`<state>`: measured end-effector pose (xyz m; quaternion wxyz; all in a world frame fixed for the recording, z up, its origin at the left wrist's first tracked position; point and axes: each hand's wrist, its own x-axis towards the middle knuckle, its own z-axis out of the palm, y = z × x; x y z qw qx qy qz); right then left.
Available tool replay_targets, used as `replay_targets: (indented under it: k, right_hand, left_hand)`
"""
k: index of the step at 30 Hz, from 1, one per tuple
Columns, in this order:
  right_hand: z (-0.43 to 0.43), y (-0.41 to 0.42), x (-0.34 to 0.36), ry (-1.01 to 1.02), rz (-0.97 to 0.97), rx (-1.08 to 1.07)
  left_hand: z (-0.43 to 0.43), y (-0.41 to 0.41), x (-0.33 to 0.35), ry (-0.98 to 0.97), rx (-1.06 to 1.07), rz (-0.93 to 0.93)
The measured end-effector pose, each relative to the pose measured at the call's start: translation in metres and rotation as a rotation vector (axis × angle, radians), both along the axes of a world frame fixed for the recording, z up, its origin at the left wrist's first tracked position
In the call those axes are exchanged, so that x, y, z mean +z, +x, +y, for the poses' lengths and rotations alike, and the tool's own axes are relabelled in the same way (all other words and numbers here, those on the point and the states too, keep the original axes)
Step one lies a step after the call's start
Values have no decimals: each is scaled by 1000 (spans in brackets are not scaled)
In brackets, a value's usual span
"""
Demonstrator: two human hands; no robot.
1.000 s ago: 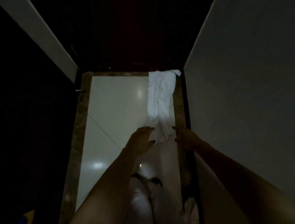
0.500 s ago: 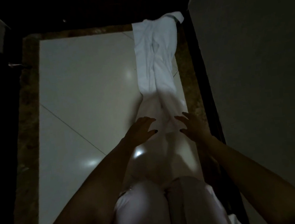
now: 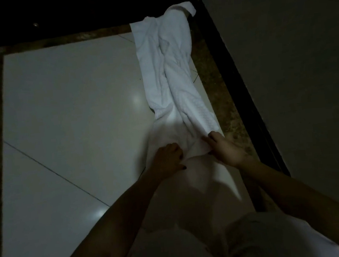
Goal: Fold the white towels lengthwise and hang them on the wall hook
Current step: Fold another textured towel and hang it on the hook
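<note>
A shiny white tile floor (image 3: 70,106) lies in a dim room, with a grey wall (image 3: 281,57) at 3 o'clock. A long, crumpled white cloth towel (image 3: 169,67) runs along the floor from 12 o'clock to the middle. The left grip (image 3: 168,159) curls its fingers on the towel's near end. The right grip (image 3: 228,150) touches that end too, but I cannot tell if it pinches.
</note>
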<state>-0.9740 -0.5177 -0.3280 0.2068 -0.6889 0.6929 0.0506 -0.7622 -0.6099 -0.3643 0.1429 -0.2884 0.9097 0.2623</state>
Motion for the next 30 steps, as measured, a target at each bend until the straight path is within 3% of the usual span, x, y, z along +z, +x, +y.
replay_targets:
  k: [2,5,7,11,16,26,30]
  right_hand:
    - [1,2,3,-80,-18,-24]
    - [6,13,24,-110,-124,-95]
    - [6,21,51,-148,-172,-144]
    - [1,43,142,-240,-230,-203]
    - [-25,66,304,-289,-307,-233]
    - [-59,107,660,-343,-506,-257]
    - [-58,117,757,-374,-585,-314]
  left_hand:
    - [-5,5,1,53,62,53]
    - [-11,19,23,337,271,190]
    - [-17,33,53,407,400,280]
    - [-33,51,152,225,348,254]
    - [-50,75,326,-7,313,321]
    - [-59,132,710,-127,341,454]
    - [-47,154,825,-149,424,589]
